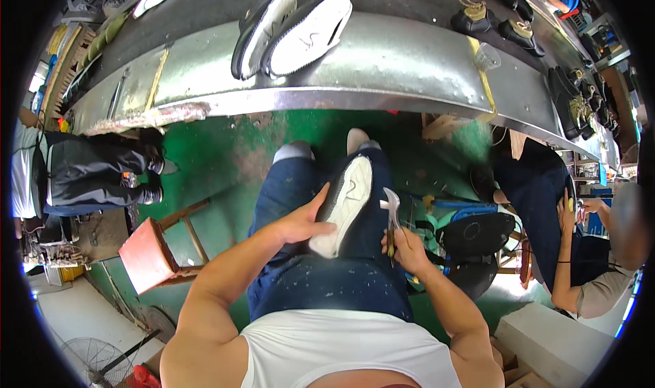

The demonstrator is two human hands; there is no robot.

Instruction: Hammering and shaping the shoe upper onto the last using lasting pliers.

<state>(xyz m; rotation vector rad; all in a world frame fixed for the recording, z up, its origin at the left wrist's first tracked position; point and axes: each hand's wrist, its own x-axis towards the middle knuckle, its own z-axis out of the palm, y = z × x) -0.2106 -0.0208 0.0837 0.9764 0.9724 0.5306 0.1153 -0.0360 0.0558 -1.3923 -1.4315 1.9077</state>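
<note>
A dark shoe with a pale, stitched-edged underside [351,197] lies bottom up across my lap, a squiggly dark line marked on it. My left hand [306,223] is closed around its near left end, the thumb pressing on the pale face. Just right of the shoe, my right hand [408,251] grips a hammer [394,210] by its handle, metal head upward and apart from the shoe. Ahead on the metal-edged bench [396,47], two similar shoes rest bottom up, a nearer shoe [310,36] and a farther shoe [266,30].
A stool with a reddish seat [149,255] stands at left. Dark shoes [474,18] and a clear cup [487,57] sit on the bench's right part. A black bag [477,234] is right of my legs. One person [593,251] sits at right; another [95,173] is at left.
</note>
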